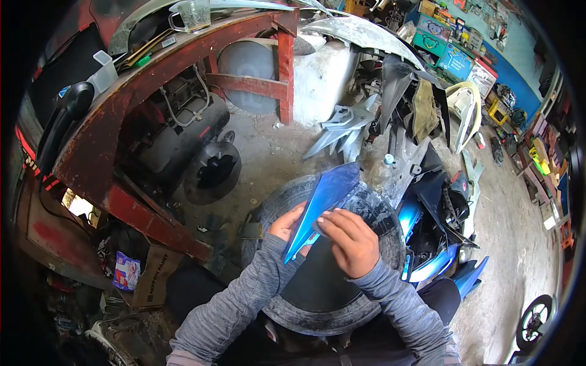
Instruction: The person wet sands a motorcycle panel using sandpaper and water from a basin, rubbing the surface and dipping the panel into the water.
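Note:
A glossy blue motorcycle fairing panel point(321, 198), long and pointed, is held tilted over a large round basin point(387, 238). Behind the panel's left edge, my left hand point(288, 222) is closed around it, with part of the fingers hidden. My right hand point(353, 241) lies against the panel's right side, fingers bent and pressed together. Whatever may be under those fingertips is too small to make out. Dark liquid point(323, 280) shows inside the basin, whose rim is smeared with grey.
A red wooden bench point(250, 85) stands at left, with a compressor tank point(183, 128) beneath it. Beside the basin are a clear bottle point(383, 171) and more blue fairings point(430, 265). Grey panels point(348, 125) lie on the floor ahead. A cardboard box point(157, 274) sits at lower left.

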Demonstrator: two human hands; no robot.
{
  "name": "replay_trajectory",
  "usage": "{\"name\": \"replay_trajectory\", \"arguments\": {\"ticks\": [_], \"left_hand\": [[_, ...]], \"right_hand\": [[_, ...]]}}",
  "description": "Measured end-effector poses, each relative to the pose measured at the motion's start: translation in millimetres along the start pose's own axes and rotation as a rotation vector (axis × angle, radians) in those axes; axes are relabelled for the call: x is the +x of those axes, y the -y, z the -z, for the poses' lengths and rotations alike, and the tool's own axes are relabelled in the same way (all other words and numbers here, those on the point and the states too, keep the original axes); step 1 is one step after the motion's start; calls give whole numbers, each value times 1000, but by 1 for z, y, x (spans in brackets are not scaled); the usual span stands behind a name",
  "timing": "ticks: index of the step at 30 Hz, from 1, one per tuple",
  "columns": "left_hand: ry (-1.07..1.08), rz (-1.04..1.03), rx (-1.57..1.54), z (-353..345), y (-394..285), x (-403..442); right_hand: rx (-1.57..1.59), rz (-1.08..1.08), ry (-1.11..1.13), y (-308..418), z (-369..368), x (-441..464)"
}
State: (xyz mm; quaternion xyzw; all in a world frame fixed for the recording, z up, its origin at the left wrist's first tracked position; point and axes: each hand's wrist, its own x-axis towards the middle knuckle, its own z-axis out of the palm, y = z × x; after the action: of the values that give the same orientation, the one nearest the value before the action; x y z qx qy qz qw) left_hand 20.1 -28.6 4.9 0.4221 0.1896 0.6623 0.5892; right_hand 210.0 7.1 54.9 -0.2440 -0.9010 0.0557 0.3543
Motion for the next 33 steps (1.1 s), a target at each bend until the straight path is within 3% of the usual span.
{"name": "replay_trajectory", "arguments": {"ticks": [2,6,8,9,11,14,15,18,19,20,22,24,26,27,30,31,33], "left_hand": [[-360,344,-238,-7,-8,6],[-202,279,-43,0,-9,6],[-74,463,-343,20,-11,11],[-75,464,-339,10,-12,13],[-419,380,-154,-25,-14,16],[-391,429,-322,-29,-22,18],[-358,493,-111,-23,-27,19],[-436,484,-168,-35,-30,17],[-288,377,60,-27,-25,11],[-291,376,56,-26,-24,11],[-364,474,-231,-28,-27,16],[-446,461,-224,-21,-14,21],[-430,442,-249,-21,-16,20],[-132,429,-406,9,-6,13],[-159,448,-460,8,-4,14],[-452,440,-289,-11,-3,22],[-389,432,-271,-9,-1,22]], "right_hand": [[-4,-30,-20,3,3,3],[77,-65,-66,14,-1,6],[184,40,-47,23,1,6],[185,48,-34,21,5,6],[139,-5,-58,5,2,6],[94,-37,-60,6,5,10],[179,12,-29,17,7,10],[261,54,6,20,11,9],[217,-1,-8,10,9,6],[172,-56,-20,4,8,5],[160,-39,-6,18,11,13],[249,107,55,37,13,16],[257,112,47,28,11,11],[200,35,24,18,10,7],[161,-53,-2,19,9,10],[202,22,19,33,11,14],[278,102,43,43,11,11]]}}
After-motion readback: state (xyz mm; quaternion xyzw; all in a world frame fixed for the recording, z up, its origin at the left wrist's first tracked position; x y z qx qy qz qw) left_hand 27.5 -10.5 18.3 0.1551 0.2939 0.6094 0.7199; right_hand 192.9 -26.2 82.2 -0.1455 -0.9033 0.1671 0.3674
